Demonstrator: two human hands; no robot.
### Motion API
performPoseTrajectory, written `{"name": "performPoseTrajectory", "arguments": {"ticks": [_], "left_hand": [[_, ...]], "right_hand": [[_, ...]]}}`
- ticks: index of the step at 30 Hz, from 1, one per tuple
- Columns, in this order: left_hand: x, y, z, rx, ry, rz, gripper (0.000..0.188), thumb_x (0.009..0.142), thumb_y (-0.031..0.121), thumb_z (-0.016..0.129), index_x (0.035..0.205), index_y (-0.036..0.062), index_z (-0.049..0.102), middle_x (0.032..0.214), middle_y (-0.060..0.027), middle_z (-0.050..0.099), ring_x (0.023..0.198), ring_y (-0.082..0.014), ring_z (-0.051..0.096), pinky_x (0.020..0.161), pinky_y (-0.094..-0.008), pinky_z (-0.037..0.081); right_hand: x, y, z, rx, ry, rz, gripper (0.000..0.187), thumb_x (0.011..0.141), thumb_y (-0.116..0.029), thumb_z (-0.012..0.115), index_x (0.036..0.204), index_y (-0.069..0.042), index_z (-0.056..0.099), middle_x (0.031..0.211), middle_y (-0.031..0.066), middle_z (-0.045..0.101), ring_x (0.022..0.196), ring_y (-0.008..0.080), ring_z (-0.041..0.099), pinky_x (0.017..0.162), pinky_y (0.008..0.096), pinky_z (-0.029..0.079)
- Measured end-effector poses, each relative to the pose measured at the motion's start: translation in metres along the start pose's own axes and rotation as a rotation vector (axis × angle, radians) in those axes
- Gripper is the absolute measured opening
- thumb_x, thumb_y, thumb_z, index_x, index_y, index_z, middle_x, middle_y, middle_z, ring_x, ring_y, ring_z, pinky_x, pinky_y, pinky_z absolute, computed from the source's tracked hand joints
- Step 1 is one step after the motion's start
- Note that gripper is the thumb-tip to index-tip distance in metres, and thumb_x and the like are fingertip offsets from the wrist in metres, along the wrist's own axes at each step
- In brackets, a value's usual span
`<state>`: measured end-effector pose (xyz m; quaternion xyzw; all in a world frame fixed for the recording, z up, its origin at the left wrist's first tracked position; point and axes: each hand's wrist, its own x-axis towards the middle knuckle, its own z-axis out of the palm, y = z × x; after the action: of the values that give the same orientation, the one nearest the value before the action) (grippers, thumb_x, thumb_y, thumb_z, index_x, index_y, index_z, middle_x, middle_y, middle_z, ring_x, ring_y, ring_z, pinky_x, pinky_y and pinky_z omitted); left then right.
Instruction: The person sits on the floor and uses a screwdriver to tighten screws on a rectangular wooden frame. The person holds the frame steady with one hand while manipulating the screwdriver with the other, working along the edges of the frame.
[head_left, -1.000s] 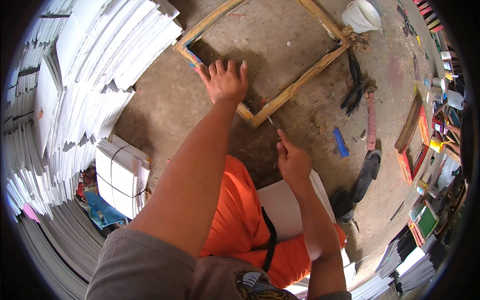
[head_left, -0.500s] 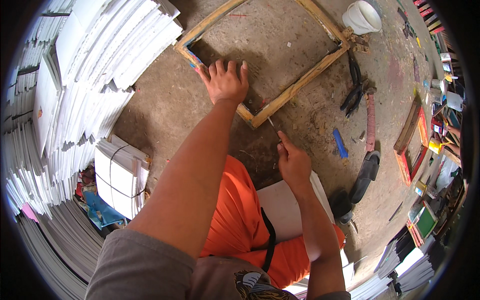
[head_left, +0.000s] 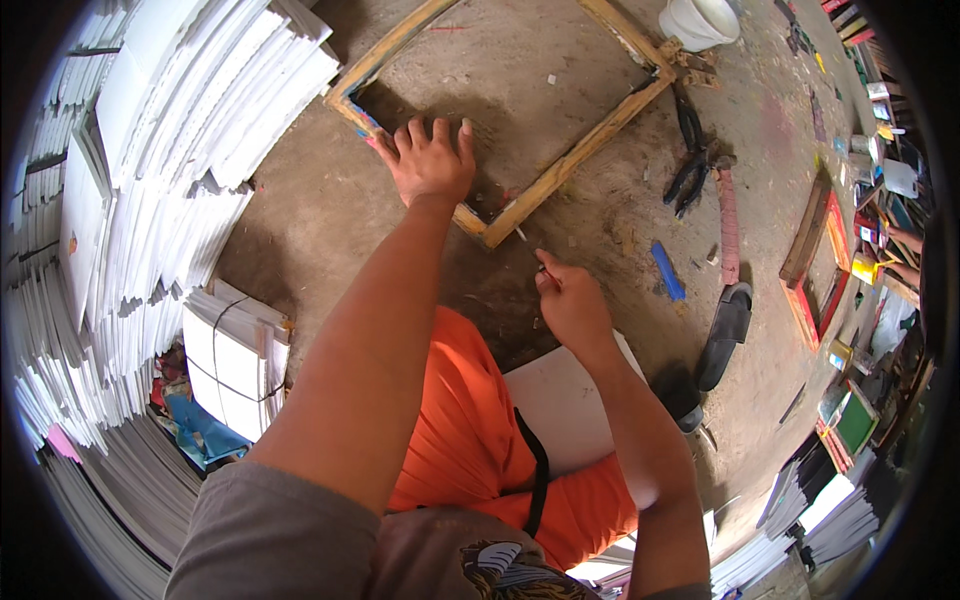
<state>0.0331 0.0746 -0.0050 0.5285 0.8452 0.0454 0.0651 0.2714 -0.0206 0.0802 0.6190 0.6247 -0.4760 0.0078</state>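
On the concrete floor lies a rectangular wooden frame (head_left: pixel 575 160), worn and paint-stained, its near corner pointing toward me. My left hand (head_left: pixel 432 165) lies across the left bar close to that corner, its fingers stretched out and apart, bearing on the wood. My right hand (head_left: pixel 577 310) is closed around a slim tool, much of it hidden in my fist. A bit of reddish handle and a thin shaft (head_left: pixel 522 236) show, the tip at the outer edge of the near-right bar beside the corner. Whether it touches the wood is unclear.
Tall stacks of white panels (head_left: pixel 215 90) line the left. To the right lie black-handled pliers (head_left: pixel 688 160), a hammer with a wrapped handle (head_left: pixel 727 220), a blue strip (head_left: pixel 667 270), a dark sandal (head_left: pixel 725 335) and a red-edged frame (head_left: pixel 820 260). A white bucket (head_left: pixel 700 22) stands farther off.
The whole view has shifted slightly, so the scene sits farther left. My right hand has moved a little forward with the tool; my left hand keeps its place on the frame.
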Motion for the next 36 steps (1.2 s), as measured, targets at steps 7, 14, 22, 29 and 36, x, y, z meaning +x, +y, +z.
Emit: {"name": "performPoseTrajectory", "arguments": {"ticks": [7,14,22,29,36], "left_hand": [[0.001,0.003,-0.006,-0.002,-0.022,-0.004,0.061,0.11,0.061,0.034,0.139,0.0183,0.066,0.148,-0.0148,0.057,0.147,-0.0341,0.043,0.131,-0.0638,0.005],[0.001,-0.003,0.004,0.008,0.034,0.001,0.058,0.11,0.06,0.036,0.136,0.019,0.068,0.144,-0.0145,0.058,0.145,-0.0337,0.045,0.13,-0.064,0.006],[0.003,-0.002,0.004,-0.008,0.029,-0.004,0.057,0.11,0.059,0.036,0.134,0.0201,0.069,0.144,-0.0138,0.059,0.145,-0.033,0.046,0.13,-0.0639,0.006],[0.002,-0.003,0.003,-0.044,0.041,-0.006,0.055,0.109,0.057,0.039,0.13,0.0178,0.071,0.142,-0.0136,0.06,0.142,-0.0329,0.048,0.13,-0.0652,0.006],[0.002,-0.003,0.005,-0.058,0.061,0.004,0.055,0.109,0.057,0.039,0.13,0.0167,0.071,0.139,-0.0136,0.06,0.142,-0.033,0.048,0.13,-0.0637,0.007]], "right_hand": [[-0.01,0.001,0.02,0.115,0.082,0.104,0.043,0.104,-0.023,0.061,0.146,-0.015,0.066,0.092,0.0206,0.076,0.088,0.0321,0.075,0.079,0.0469,0.059],[-0.006,-0.007,0.005,0.957,-0.172,0.5,0.046,0.109,-0.024,0.058,0.155,-0.019,0.058,0.069,0.0042,0.062,0.043,0.0175,0.051,0.039,0.0349,0.038],[-0.017,0.012,0.031,1.26,-0.17,0.492,0.042,0.109,-0.031,0.059,0.151,-0.027,0.062,0.074,0.0071,0.066,0.051,0.0194,0.058,0.044,0.0354,0.044],[-0.032,0.015,0.043,0.176,0.229,0.006,0.038,0.106,-0.03,0.063,0.143,-0.024,0.068,0.108,0.0194,0.077,0.089,0.0357,0.076,0.081,0.044,0.058],[-0.027,0.007,0.037,0.122,0.216,0.035,0.038,0.106,-0.032,0.061,0.143,-0.025,0.068,0.11,0.0184,0.078,0.101,0.0376,0.076,0.086,0.0449,0.058]]}}
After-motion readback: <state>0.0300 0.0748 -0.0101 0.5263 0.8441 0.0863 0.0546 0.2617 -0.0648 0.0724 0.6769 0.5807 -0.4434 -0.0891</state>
